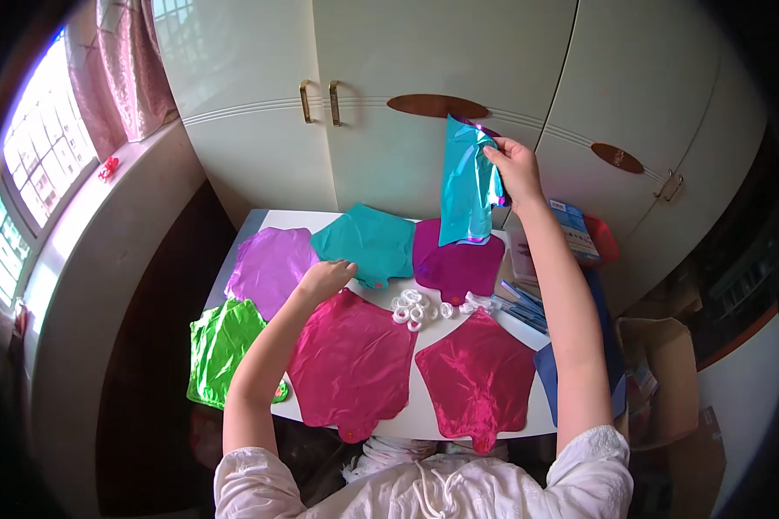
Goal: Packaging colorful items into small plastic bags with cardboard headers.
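Note:
My right hand point(518, 171) is raised at the right, in front of the cabinet. Its thumb and fingers pinch shiny turquoise foil balloons point(467, 186), uninflated, with purple foil showing at their edge. Lower left, my left hand point(325, 279) hovers at or rests on the lower edge of a flat teal foil balloon point(368, 244); its fingers bend downward and their tips are hidden. Around it lie a lilac foil balloon point(271, 268), a large magenta one point(352, 363) and a green one point(225, 346). A purple balloon point(459, 264) lies below the raised foil, and a crimson one point(476, 376) nearer me.
White rings point(413, 308) are heaped mid-table point(394, 426), beside white ribbon-like pieces point(479, 303). Blue stick-like items point(524, 307) and a red container point(604, 240) lie to the right. A cardboard box point(666, 381) stands beside the table. Cabinet doors point(389, 169) rise behind; a window point(48, 138) is left.

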`<state>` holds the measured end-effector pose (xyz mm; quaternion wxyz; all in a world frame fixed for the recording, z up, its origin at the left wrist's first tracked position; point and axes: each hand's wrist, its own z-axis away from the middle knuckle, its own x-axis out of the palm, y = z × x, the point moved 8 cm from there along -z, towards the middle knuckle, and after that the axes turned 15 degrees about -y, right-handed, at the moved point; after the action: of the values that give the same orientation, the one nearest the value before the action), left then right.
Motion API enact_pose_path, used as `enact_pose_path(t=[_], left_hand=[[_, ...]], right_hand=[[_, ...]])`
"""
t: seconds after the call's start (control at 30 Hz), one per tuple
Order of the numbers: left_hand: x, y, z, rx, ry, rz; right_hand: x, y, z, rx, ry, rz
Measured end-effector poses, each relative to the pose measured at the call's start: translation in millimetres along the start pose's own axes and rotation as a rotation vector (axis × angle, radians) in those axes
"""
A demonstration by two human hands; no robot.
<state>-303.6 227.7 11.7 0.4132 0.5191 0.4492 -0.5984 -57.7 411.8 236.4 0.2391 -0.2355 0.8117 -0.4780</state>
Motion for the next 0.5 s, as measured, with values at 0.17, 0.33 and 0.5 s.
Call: enact_pose_path(t=[0.17,0.33,0.5], left_hand=[[1,5,13,-0.07,-0.112,0.161],[-17,-2,54,-0.1,-0.024,0.331],[-17,-51,138,-0.362,0.037,0.318]], right_hand=[[53,-37,-2,-0.176,0.084,0.601],[163,-46,5,-0.605,-0.063,0.952],[302,-24,27,-0.919,-0.423,1.051]])
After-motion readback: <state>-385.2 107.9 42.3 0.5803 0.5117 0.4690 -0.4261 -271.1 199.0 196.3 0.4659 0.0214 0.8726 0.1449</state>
